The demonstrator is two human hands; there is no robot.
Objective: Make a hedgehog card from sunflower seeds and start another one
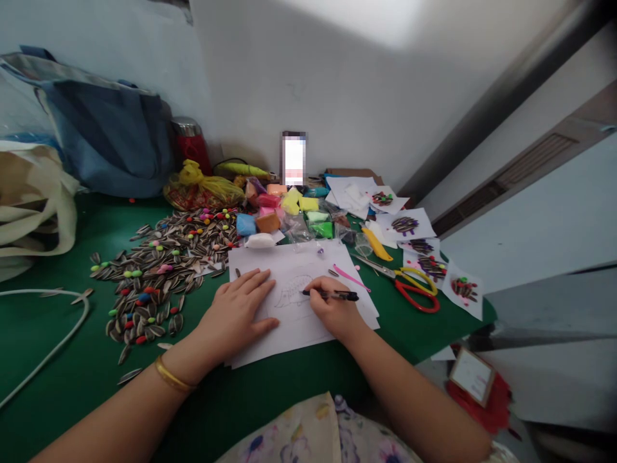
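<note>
My left hand (pixel 237 314) lies flat with fingers spread on a white sheet of paper (pixel 308 325), pressing it to the green table (pixel 58 373). My right hand (pixel 331 307) is closed round a black pen (pixel 332 294), whose tip touches a pencil-like outline drawn on the sheet. A gold bangle (pixel 172 377) is on my left wrist.
A heap of sunflower seeds with coloured clay beads (pixel 159 270) lies left of the paper. Coloured clay packets (pixel 284 215) sit behind it. Red-and-yellow scissors (pixel 409 286), a pink stick (pixel 351 278) and small finished paper pieces (pixel 424 247) lie to the right. Bags (pixel 106 135) stand at the back left.
</note>
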